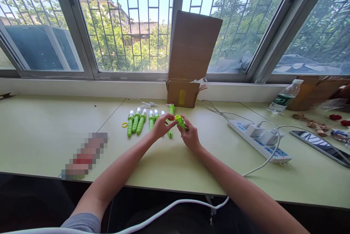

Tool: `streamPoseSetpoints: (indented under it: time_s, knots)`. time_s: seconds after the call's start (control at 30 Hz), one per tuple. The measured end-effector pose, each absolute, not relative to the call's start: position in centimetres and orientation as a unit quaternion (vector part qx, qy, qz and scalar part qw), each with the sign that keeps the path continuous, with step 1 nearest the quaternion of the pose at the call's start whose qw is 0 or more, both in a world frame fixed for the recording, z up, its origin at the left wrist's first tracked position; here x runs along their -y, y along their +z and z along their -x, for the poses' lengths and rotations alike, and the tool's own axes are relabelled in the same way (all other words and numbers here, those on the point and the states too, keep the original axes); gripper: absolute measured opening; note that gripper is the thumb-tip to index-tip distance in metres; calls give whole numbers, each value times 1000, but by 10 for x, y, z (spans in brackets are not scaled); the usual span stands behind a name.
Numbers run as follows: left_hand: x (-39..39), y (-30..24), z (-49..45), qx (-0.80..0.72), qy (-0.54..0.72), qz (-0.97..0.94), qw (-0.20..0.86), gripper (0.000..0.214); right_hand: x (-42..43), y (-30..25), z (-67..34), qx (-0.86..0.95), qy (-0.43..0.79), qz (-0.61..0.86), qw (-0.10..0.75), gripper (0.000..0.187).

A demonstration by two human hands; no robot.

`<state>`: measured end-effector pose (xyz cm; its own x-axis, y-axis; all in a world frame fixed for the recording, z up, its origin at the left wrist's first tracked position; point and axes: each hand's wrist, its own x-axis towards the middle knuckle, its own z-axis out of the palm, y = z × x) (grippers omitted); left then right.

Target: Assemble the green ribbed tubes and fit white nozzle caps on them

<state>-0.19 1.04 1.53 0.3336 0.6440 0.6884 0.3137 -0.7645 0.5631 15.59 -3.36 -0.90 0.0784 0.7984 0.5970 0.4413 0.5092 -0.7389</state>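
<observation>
In front of me, my right hand [190,137] grips a green plastic tube [181,122], its fingers wrapped round the side and covering much of it. At the tube's upper end sits a yellow ring [177,117], pinched between the thumb and fingertips of my left hand [160,127]. Several green ribbed tubes with white tops [130,124] lie side by side just beyond and left of my hands. Another green piece [171,108] lies behind my left fingers, partly hidden. A loose yellow ring [124,125] rests left of the row.
An open cardboard box [177,93] stands at the window sill. Small clear plastic parts [149,104] lie behind the tubes. To the right are a power strip [257,141] with chargers and cables, a phone [322,146] and a water bottle [286,97]. A blurred-out item [84,157] lies left.
</observation>
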Motion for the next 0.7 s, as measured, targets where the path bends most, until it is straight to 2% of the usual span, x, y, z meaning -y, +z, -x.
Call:
streamPoseSetpoints:
  time_s: [0.7]
  knots:
    - [-11, 15, 3, -300, 486, -801, 181, 19, 34, -6, -156, 664, 151, 466, 565, 59]
